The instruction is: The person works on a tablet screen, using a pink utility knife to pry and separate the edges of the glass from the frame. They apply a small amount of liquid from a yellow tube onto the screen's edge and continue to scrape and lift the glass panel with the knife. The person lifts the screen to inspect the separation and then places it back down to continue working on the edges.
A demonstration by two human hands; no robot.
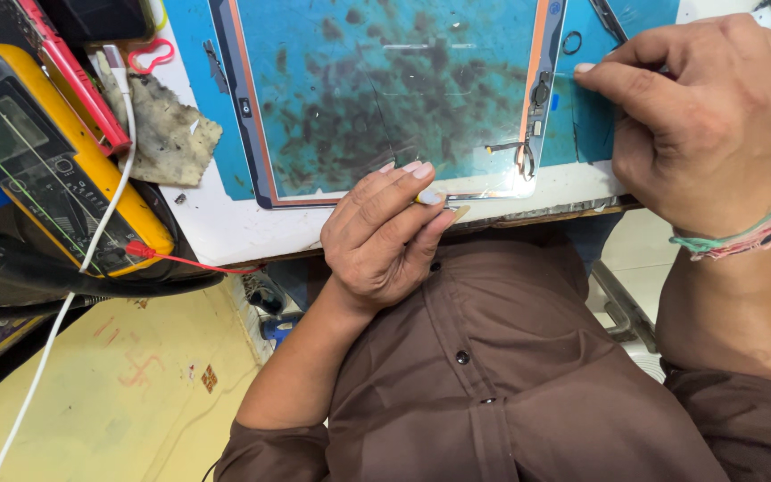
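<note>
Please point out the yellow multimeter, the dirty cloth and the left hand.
yellow multimeter [91,192]: head view, yellow casing edge.
dirty cloth [171,134]: head view, cloth middle.
left hand [381,236]: head view, back of hand.

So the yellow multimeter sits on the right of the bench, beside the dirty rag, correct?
Not quite. The head view shows the yellow multimeter on the left of the bench, beside the dirty rag.

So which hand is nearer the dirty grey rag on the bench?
Left. The left hand sits at the bench edge, right of the grey rag; the right hand is far across the glass panel.
</note>
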